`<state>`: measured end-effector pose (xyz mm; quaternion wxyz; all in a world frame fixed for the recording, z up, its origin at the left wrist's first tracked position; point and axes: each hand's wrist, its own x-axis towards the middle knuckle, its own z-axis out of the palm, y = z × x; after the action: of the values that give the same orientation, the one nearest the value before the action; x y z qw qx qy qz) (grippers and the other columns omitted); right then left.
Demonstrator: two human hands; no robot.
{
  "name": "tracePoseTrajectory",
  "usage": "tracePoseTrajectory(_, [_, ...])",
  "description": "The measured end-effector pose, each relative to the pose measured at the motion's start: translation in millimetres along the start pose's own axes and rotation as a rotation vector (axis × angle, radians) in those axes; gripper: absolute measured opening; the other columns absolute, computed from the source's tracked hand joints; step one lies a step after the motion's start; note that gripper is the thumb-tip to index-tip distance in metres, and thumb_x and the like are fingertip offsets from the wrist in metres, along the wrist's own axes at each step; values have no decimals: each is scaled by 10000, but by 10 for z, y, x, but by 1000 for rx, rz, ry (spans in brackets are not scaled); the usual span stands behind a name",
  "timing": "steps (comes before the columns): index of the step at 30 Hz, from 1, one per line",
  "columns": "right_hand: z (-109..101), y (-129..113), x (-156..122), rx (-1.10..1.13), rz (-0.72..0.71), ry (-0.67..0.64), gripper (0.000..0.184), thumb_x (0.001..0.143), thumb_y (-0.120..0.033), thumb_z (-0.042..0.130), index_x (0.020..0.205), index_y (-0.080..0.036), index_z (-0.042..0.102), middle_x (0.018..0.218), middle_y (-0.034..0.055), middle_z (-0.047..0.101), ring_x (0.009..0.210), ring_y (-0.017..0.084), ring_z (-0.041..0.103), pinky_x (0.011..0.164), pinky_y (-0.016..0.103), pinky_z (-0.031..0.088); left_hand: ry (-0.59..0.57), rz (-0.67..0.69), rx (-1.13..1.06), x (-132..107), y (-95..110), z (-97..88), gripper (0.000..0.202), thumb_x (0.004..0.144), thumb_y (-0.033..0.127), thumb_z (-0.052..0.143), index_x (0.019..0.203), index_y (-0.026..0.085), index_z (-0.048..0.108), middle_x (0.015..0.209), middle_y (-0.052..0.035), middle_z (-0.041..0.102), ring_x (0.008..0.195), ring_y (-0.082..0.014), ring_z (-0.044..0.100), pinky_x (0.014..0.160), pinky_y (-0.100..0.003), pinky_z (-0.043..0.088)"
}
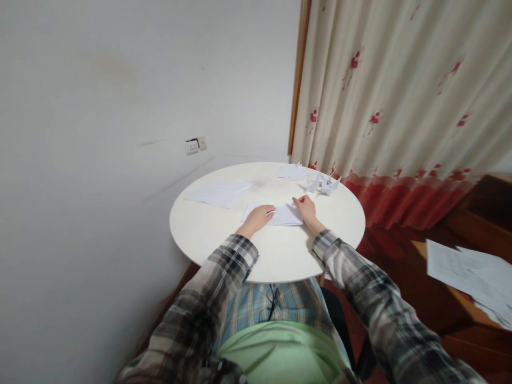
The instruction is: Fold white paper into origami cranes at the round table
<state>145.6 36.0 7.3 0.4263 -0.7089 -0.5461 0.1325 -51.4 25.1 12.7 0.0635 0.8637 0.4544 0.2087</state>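
A folded white sheet of paper (pixel 286 215) lies on the round white table (pixel 216 234) in front of me, with layers showing along its near edge. My left hand (pixel 259 217) rests over its left part, fingers and thumb closed on the paper. At the upper right corner, my right hand (pixel 306 208) has its fingers bent and closed on the paper's edge; the exact fingertip contact is small and hard to see. Folded white paper shapes (pixel 323 184) stand in a cluster beyond my right hand. Flat white paper (pixel 220 193) lies to the left, beyond my left hand.
More white paper pieces (pixel 290 171) lie near the table's far edge. A wall with a socket (pixel 192 146) borders the left side. A flowered curtain (pixel 400 106) hangs behind, at the right. Written sheets (pixel 468 272) lie on wooden furniture at the right.
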Motion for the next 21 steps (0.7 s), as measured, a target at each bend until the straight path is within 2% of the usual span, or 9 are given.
tracePoseTrajectory(2, [21,44,21,174,18,43,364,731,-420,509,972,-148,531,878,89,640,789,192,594,731,326,452,10,-21,30,-2,-1,-1,343,864,280,374,1120,183,582,1222,-21,558,1137,-125,483,1002,-234,322])
tracePoseTrajectory(6, [42,50,13,346,91,-2,587,627,-307,634,1147,-134,424,1069,129,588,879,193,598,758,316,465,20,-98,119,-13,29,-15,392,850,391,395,1153,199,554,1260,-37,525,1167,-172,455,1004,-305,318])
tracePoseTrajectory(9, [54,0,-4,422,128,-70,748,590,-251,669,1248,-129,335,1182,158,529,949,197,585,767,297,474,5,-146,164,-18,50,-17,457,825,476,410,1182,214,524,1299,-46,485,1202,-200,415,1006,-347,304])
tracePoseTrajectory(12, [71,-59,-32,419,106,-208,803,592,-243,675,1290,-99,305,1135,164,568,906,197,601,753,301,483,-14,-169,184,-16,48,-8,465,827,495,393,1196,237,507,1321,-41,460,1220,-201,389,1012,-364,286])
tracePoseTrajectory(14, [67,-94,-67,345,26,-251,770,597,-231,665,1284,-99,343,1108,147,593,890,196,604,768,315,478,-17,-173,187,-14,41,-2,461,828,497,389,1198,247,505,1324,-40,455,1224,-200,382,1016,-370,277])
tracePoseTrajectory(17, [24,-145,-144,167,-203,-212,653,601,-178,631,1227,-127,453,1151,96,586,960,188,578,849,311,444,-10,-171,187,-16,37,-2,457,826,496,392,1192,249,509,1322,-46,456,1220,-203,384,1009,-376,283])
tracePoseTrajectory(21, [-51,-213,-252,9,-448,-269,489,659,-90,486,1135,-155,575,1103,30,629,976,180,578,887,278,417,-2,-172,186,-18,50,-12,452,836,472,382,1202,232,494,1317,-60,458,1218,-214,385,999,-387,297])
